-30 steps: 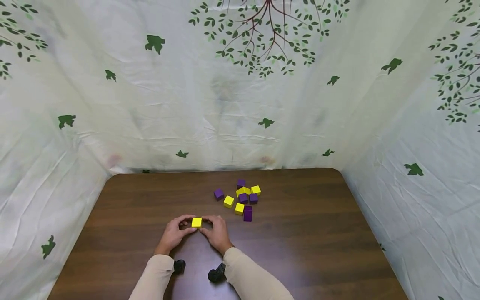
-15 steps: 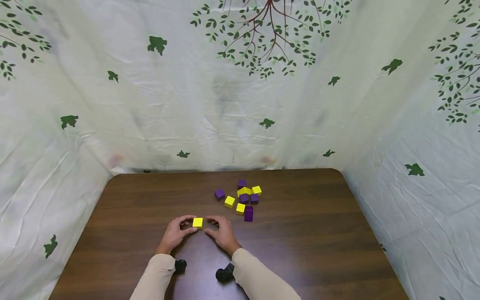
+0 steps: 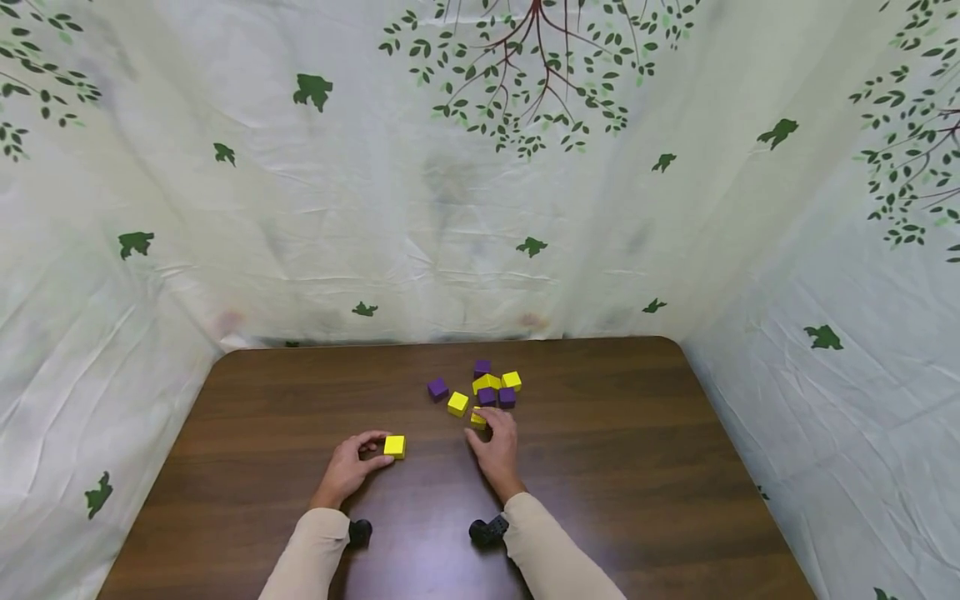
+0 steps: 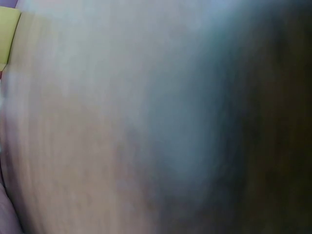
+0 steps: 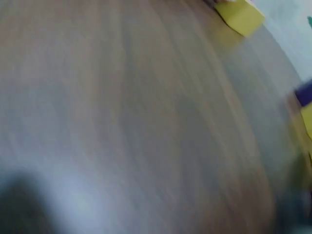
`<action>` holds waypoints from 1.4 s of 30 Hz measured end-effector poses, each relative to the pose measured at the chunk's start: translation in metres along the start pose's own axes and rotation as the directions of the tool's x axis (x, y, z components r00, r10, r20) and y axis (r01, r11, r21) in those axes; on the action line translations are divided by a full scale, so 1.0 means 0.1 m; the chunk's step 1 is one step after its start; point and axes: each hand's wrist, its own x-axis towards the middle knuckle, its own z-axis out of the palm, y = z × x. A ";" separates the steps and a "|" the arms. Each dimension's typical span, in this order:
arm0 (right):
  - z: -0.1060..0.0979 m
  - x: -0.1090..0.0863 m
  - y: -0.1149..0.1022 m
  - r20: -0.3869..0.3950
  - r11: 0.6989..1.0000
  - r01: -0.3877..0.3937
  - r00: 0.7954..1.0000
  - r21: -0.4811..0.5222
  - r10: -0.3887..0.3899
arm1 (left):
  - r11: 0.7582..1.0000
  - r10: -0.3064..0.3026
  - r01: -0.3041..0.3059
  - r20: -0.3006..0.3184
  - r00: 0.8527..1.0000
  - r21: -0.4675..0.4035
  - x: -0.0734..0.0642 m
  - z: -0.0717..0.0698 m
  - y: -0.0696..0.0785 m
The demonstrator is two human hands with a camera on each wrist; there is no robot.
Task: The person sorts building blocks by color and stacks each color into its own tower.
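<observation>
In the head view my left hand (image 3: 351,468) holds a yellow cube (image 3: 394,447), fingers at its far side and thumb at its near side. At the left edge of the left wrist view, part of a yellow cube (image 4: 7,36) shows below a sliver of purple. My right hand (image 3: 497,446) is at the near end of the loose cubes, thumb and fingers spread apart around a partly covered yellow cube (image 3: 477,419). The purple cube right beside that one is hidden behind this hand. The right wrist view is blurred, with a yellow cube (image 5: 241,17) at the top.
Beyond my right hand lie several purple and yellow cubes, among them a purple cube (image 3: 438,389) and a yellow cube (image 3: 457,404) on the left side. All rest on a brown wooden table (image 3: 637,483). A leaf-patterned white cloth (image 3: 330,217) hangs behind it.
My right hand has let go of the yellow cube at my left hand and moved right to the loose cubes. My left hand stays in place on its cube.
</observation>
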 end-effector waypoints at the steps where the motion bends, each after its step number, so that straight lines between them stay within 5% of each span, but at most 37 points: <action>1: -0.03 0.02 0.03 -0.006 1.000 -0.013 1.000 -0.017 0.012 | 1.000 -0.002 0.002 -0.002 1.000 -0.002 0.00 0.00 0.00; 6: -0.16 0.12 0.14 0.088 0.994 -0.089 0.992 -0.065 0.095 | 1.000 -0.007 0.007 -0.003 1.000 0.000 0.00 0.00 0.01; 16: -0.23 0.15 0.22 0.276 0.976 -0.166 0.940 -0.141 0.200 | 1.000 -0.003 0.003 -0.004 1.000 0.005 -0.02 0.01 0.01; 42: -0.25 0.19 0.26 0.334 0.968 -0.224 0.909 -0.117 0.250 | 1.000 -0.001 0.001 0.004 1.000 -0.011 0.01 0.00 0.00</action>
